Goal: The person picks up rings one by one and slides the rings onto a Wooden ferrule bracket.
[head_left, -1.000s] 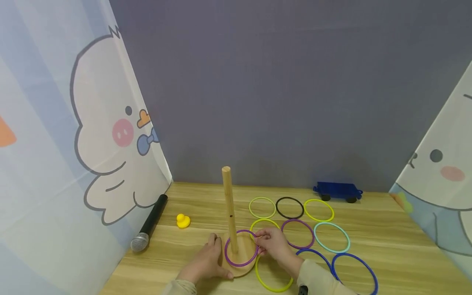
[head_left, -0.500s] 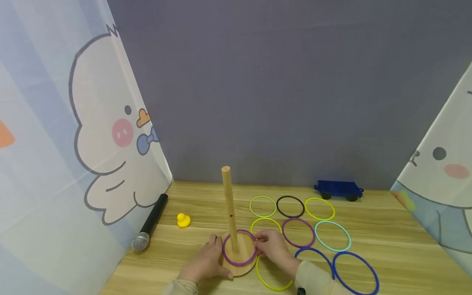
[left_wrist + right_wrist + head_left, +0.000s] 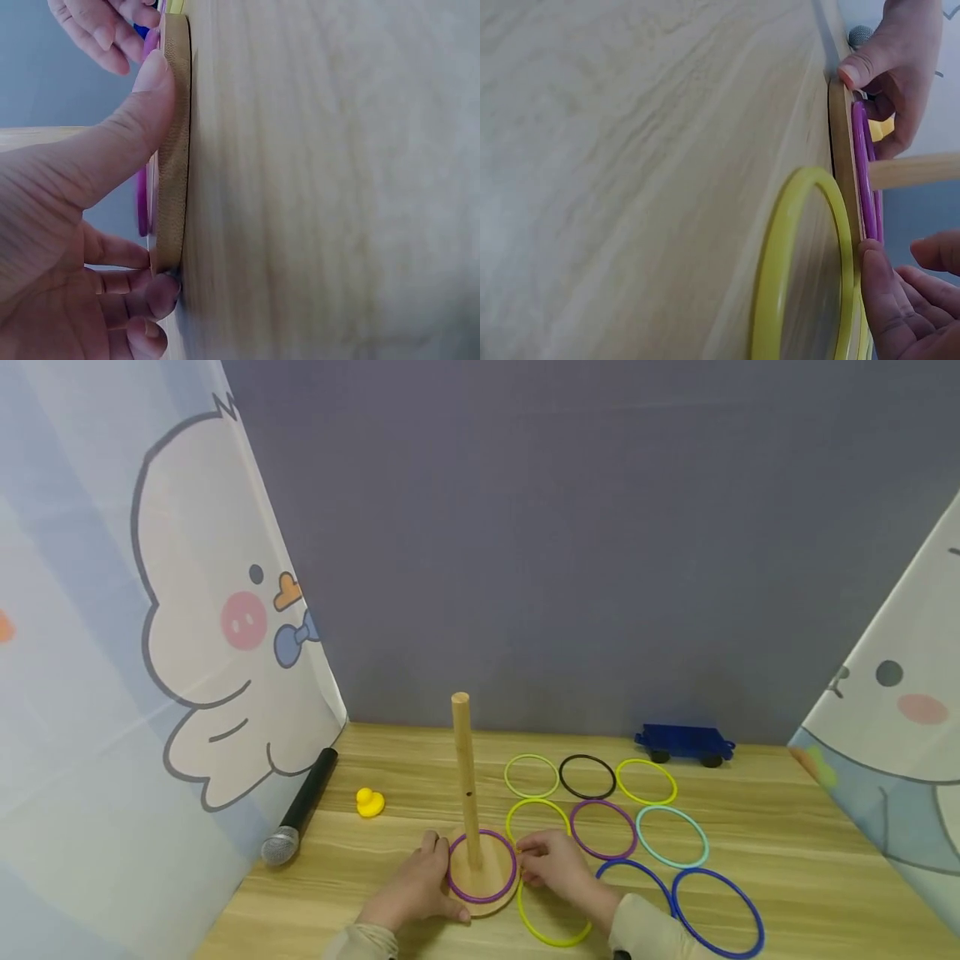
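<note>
A wooden stand has an upright peg [image 3: 467,760] on a round base [image 3: 492,870]. Around the peg's foot a purple ring [image 3: 483,901] lies on that base. My left hand [image 3: 416,885] grips the base's left edge, thumb at the front and fingers behind; the left wrist view shows the thumb [image 3: 120,142] against the rim. On the other side is my right hand [image 3: 558,864], beside the base's right edge. In the right wrist view one fingertip [image 3: 875,262] sits right at the purple ring's edge, while the other digits stand apart from it with nothing pinched between them.
Right of the stand lie several rings, among them another purple ring [image 3: 597,802] and a yellow ring [image 3: 557,944] partly under my right hand. A blue wagon [image 3: 684,742] stands at the back. To the left are a yellow duck [image 3: 370,806] and a microphone [image 3: 307,797].
The purple ring, earlier pinched by my right hand, has shifted left and settled on the base around the peg. My right hand has loosened from it; my left hand keeps its grip.
</note>
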Available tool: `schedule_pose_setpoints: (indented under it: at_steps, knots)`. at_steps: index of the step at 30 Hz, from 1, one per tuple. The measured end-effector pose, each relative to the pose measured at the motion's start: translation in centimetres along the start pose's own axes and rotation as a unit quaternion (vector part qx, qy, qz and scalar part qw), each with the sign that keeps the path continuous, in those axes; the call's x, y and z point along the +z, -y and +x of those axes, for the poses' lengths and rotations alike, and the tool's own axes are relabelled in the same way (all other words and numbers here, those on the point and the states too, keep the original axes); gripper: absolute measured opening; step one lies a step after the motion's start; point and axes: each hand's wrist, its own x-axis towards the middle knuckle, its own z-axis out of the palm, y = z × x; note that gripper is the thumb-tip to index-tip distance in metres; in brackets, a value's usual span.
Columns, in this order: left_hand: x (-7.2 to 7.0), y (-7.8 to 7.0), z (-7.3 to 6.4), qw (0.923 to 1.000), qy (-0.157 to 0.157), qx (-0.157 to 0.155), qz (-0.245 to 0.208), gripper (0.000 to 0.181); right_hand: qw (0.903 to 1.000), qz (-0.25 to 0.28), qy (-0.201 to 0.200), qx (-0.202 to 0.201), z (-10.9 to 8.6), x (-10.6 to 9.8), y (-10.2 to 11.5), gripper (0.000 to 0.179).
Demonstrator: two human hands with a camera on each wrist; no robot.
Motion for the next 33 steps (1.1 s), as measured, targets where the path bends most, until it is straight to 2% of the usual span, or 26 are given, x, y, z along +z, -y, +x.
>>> schedule_pose_setpoints:
  at_steps: [8,12,17,21,24,29,33]
  knots:
    - [0.2,-0.1,0.2,1.0000,-0.004,0.003,-0.005,0.108,1.0000,0.000,0.001,0.000,-0.4,-0.4,0.5,0.026]
    - [0.1,-0.1,0.2,1.0000,-0.003,0.004,-0.002,0.106,0.9999,0.012,-0.004,-0.007,-1.1,-1.9,0.8,0.029]
    - [-0.2,-0.2,0.1,1.0000,0.001,0.001,-0.001,0.107,0.9998,-0.001,-0.002,-0.020,-2.4,-4.0,0.5,0.029]
    - [-0.5,-0.3,-0.1,0.9999,0.004,-0.002,-0.012,0.108,0.9989,-0.043,-0.009,-0.015,-3.4,-5.4,0.0,0.023]
    - [-0.7,-0.3,-0.2,0.9998,0.007,-0.005,-0.018,0.108,0.9949,-0.098,-0.016,-0.015,-3.7,-6.0,-0.4,0.016]
    - [-0.7,-0.3,-0.1,0.9995,0.014,-0.007,-0.027,0.109,0.9768,-0.210,-0.031,-0.027,-3.8,-6.2,-1.0,0.009]
    - [-0.5,-0.2,0.1,0.9996,0.015,-0.001,-0.024,0.109,0.9576,-0.282,-0.055,-0.017,-3.5,-5.9,-1.3,0.014]
